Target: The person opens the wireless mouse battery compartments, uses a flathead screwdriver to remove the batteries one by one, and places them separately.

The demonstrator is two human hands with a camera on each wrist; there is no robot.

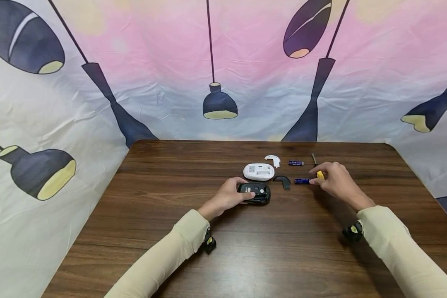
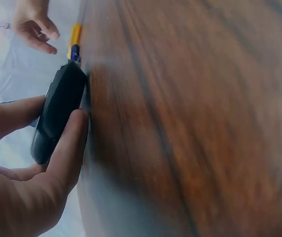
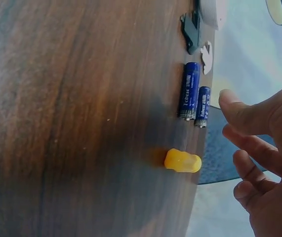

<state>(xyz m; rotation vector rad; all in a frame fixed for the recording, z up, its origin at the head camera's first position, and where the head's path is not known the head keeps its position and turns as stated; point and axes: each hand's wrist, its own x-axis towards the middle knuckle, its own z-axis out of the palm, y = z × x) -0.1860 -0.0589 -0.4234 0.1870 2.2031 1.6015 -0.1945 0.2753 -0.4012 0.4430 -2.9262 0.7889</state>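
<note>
My left hand [image 1: 227, 194] grips a black computer mouse [image 1: 262, 199] by its sides, underside up with the battery bay exposed. The left wrist view shows the mouse [image 2: 59, 111] tilted on edge between fingers and thumb. Over the right part of the table, my right hand [image 1: 338, 181] hovers with loosely bent fingers and nothing between them. Below it are a blue battery [image 1: 301, 181] and a screwdriver with a yellow handle [image 1: 320, 175]. Another blue battery [image 1: 296, 163] lies farther back. A black battery cover [image 1: 283, 181] rests just right of the mouse.
Behind the black mouse, a white mouse [image 1: 258, 172] lies underside up with its battery bay showing. Its white cover piece [image 1: 274, 159] sits just beyond it. The brown wooden table [image 1: 164, 174] ends at a printed cloth backdrop [image 1: 179, 103].
</note>
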